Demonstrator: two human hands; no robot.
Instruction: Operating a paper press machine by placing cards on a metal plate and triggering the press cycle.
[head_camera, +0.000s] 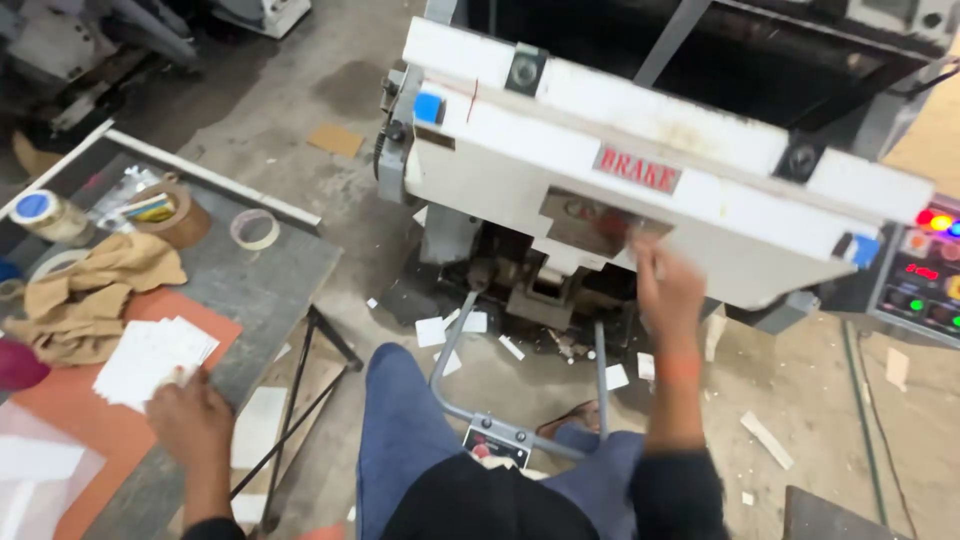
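Note:
My left hand (188, 415) rests on a fanned stack of white cards (152, 358), gripping its near edge; the stack lies on an orange sheet (95, 425) on a grey side table (262, 282). My right hand (668, 292) is blurred and stretched forward to the white front panel of a large machine (640, 150), at its lower edge just under a red-lettered plate. Whether it holds anything cannot be told. My blue-trousered knees (405, 420) point at the machine.
Tape rolls (172, 212), a tan cloth (90, 292) and a plastic bag lie on the table. A metal foot-pedal frame (520, 432) stands between my legs. White card scraps (432, 330) litter the concrete floor. A control panel with lit buttons (925, 275) sits right.

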